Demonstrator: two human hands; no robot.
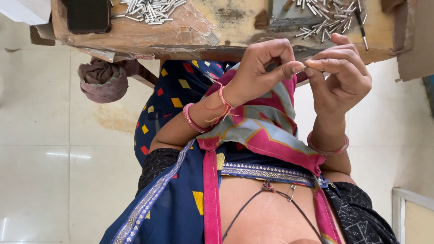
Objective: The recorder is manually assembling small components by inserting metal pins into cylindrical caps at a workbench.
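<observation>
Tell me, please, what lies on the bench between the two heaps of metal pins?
Only bare, stained bench top separates the left heap from the right heap in the head view.

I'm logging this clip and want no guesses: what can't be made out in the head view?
- What the left hand and right hand pinch between their fingertips: too small, covered by the fingers.
- Metal pins on the wooden bench: cut off by the top edge, count unclear.
- Dark flat object: cropped at the top, kind unclear.
- Second pin pile: partly cut off.
</observation>
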